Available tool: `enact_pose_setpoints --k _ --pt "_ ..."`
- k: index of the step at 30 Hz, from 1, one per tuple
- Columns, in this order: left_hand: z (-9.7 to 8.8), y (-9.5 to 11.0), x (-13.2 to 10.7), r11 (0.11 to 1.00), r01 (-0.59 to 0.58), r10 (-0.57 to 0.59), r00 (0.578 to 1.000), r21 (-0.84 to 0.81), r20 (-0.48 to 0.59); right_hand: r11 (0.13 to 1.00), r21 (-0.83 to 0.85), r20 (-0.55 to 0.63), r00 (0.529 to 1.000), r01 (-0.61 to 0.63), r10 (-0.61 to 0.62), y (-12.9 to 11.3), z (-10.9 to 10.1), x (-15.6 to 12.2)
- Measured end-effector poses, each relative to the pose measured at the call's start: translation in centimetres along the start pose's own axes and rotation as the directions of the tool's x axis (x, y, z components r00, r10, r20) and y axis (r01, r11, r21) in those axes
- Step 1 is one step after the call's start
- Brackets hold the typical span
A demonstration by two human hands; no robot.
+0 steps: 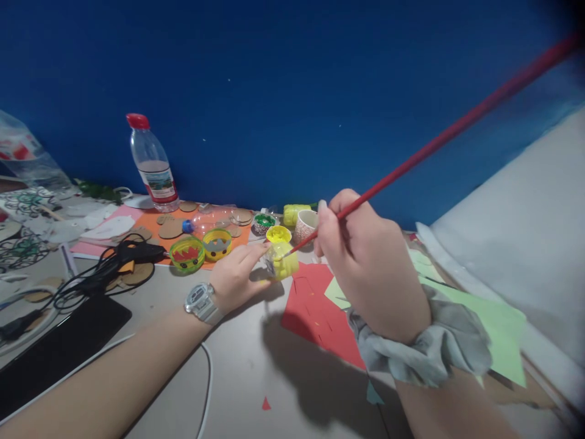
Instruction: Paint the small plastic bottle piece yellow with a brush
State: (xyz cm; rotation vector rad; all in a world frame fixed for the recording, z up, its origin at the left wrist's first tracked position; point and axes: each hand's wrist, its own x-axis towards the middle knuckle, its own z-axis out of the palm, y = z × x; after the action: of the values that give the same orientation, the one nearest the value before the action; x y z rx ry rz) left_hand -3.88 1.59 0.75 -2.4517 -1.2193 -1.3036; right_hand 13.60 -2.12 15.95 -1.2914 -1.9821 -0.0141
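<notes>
My left hand (237, 273), with a watch at its wrist, grips a piece of clear plastic bottle (286, 266) partly coated in yellow paint. My right hand (361, 262) is closed around a long red paintbrush (425, 152), whose tip touches the painted piece. Just behind it sits a small cup of yellow paint (278, 234). A patterned paper cup (306, 225) stands to its right, and a cup of green paint (265, 223) to its left. Another yellow-painted bottle piece (296, 214) lies at the back.
Two decorated round cups (187, 255) stand left of my left hand. Upright at the back is a red-capped bottle (155, 164). A glue gun (141, 252) with a black cord and a black phone (64, 360) lie left. Red paper (315, 317) and green paper (489, 317) lie right.
</notes>
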Motion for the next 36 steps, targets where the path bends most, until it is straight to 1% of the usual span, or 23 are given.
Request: enact_pose_setpoints --k 2,4,8,11,13,16,19,22,25,28,31,33,36 --pt "0.1 -0.2 -0.1 0.999 -0.035 0.035 0.999 0.012 -0.007 0.999 -0.037 -0.055 0.998 -0.023 0.021 0.3 0.0 0.0" --pt "0.2 -0.4 -0.3 0.999 -0.036 0.036 0.999 0.032 -0.012 0.999 -0.02 -0.075 0.997 -0.03 0.029 0.4 -0.1 -0.1" --pt "0.3 -0.6 -0.5 0.999 -0.028 0.028 0.999 0.041 -0.022 0.999 0.051 -0.001 1.0 0.011 -0.011 0.1 0.1 -0.3" --pt "0.1 -0.5 -0.5 1.0 0.0 0.0 1.0 0.013 -0.012 0.999 0.031 0.032 0.999 0.023 -0.024 0.1 0.3 -0.1" --pt "-0.1 -0.5 -0.4 1.0 0.028 -0.028 1.0 -0.004 0.0 1.0 0.0 0.007 1.0 0.003 -0.003 0.4 0.1 0.1" --pt "-0.2 -0.5 -0.5 0.999 0.039 -0.038 0.999 -0.021 0.012 0.999 -0.028 -0.059 0.998 -0.019 0.017 1.0 -0.3 0.2" --pt "-0.2 -0.5 -0.5 1.0 0.021 -0.021 1.0 -0.021 0.001 0.999 0.038 -0.081 0.997 -0.015 0.018 0.9 -0.3 -0.1" --pt "-0.1 -0.5 -0.4 1.0 -0.009 0.008 1.0 -0.005 -0.03 0.994 0.11 -0.026 1.0 -0.008 0.011 0.4 0.1 -0.3" --pt "-0.1 -0.6 -0.5 0.997 -0.073 0.073 0.996 0.015 -0.053 0.996 0.087 0.024 1.0 -0.012 0.01 0.7 0.1 -0.3" --pt "0.0 -0.8 -0.6 0.99 -0.137 0.139 0.989 0.037 -0.046 0.999 0.039 -0.013 1.0 -0.024 0.024 1.4 -0.5 0.0" --pt "0.0 -0.9 -0.6 0.983 -0.168 0.17 0.985 0.073 -0.031 0.998 0.049 -0.048 0.998 -0.032 0.034 1.3 -0.8 0.0" --pt "0.0 -1.0 -0.7 0.98 -0.176 0.177 0.984 0.089 -0.007 0.998 0.063 -0.012 1.0 -0.026 0.026 0.8 -0.7 -0.1" --pt "0.0 -1.1 -0.7 0.979 -0.179 0.18 0.984 0.092 -0.005 0.999 0.04 0.073 0.997 -0.001 -0.002 0.4 -0.3 -0.1"
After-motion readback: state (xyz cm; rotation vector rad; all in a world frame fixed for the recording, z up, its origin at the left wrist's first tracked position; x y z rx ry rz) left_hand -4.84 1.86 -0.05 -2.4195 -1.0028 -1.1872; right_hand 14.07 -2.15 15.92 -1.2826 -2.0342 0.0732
